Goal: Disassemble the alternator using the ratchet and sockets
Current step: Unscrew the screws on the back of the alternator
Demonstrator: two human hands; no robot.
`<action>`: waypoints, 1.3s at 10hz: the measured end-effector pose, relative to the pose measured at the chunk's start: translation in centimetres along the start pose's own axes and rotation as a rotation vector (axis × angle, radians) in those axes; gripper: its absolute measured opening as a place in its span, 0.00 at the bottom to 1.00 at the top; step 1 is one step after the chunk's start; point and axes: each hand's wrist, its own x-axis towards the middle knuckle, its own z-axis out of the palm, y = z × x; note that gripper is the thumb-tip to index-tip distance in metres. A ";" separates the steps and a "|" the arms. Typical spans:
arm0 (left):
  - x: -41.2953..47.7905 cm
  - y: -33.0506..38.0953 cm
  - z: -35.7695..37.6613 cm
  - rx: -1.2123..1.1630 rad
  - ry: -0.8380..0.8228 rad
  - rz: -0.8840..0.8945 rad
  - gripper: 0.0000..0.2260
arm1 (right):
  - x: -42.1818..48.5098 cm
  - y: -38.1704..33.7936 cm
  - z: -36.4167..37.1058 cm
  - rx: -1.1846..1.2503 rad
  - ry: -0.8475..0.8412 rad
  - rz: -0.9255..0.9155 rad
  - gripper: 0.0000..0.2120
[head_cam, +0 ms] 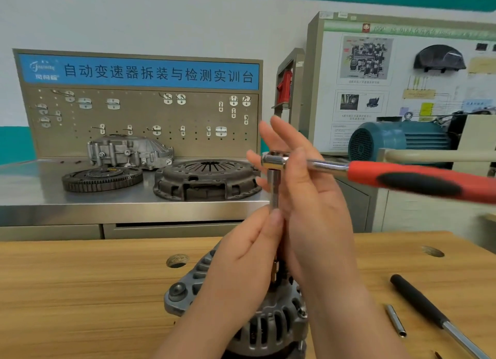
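Note:
The grey alternator [188,291] lies on the wooden bench [80,291] at the bottom centre, partly hidden by my arms. A long steel socket [274,189] stands upright on it, capped by the head of the ratchet [274,160]. The ratchet's red and black handle, blurred, points right. My left hand [249,248] pinches the lower end of the socket between thumb and fingers. My right hand [311,197] is raised beside the ratchet head, its fingers straight and spread behind it, its thumb lying across the ratchet's neck. The socket's foot on the alternator is hidden by my hands.
A black-handled tool [418,302] and a short steel bar [396,324] lie on the bench at the right. Round holes [175,260] pierce the benchtop. Behind, a steel table carries a clutch cover [206,179], a toothed flywheel [102,177] and a housing [128,150]. A blue motor [397,138] stands at the right.

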 end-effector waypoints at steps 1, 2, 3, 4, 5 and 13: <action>-0.1 0.1 0.1 0.030 0.037 0.006 0.10 | 0.0 -0.1 -0.2 0.103 0.021 0.114 0.24; 0.0 0.4 0.2 0.036 0.031 0.004 0.13 | -0.1 -0.2 -0.1 0.032 0.004 0.037 0.16; 0.1 0.6 0.3 0.058 0.038 0.016 0.16 | 0.2 -0.7 0.1 -0.176 -0.021 -0.053 0.12; 0.0 0.6 0.3 0.035 0.059 0.034 0.13 | 0.2 -0.5 0.1 -0.123 -0.016 -0.052 0.12; -0.3 0.9 0.3 -0.009 0.012 0.033 0.15 | -0.1 -0.2 -0.1 0.128 0.020 0.113 0.22; 0.2 0.7 0.4 -0.019 0.104 -0.020 0.11 | 0.0 0.0 -0.1 0.077 0.052 -0.058 0.15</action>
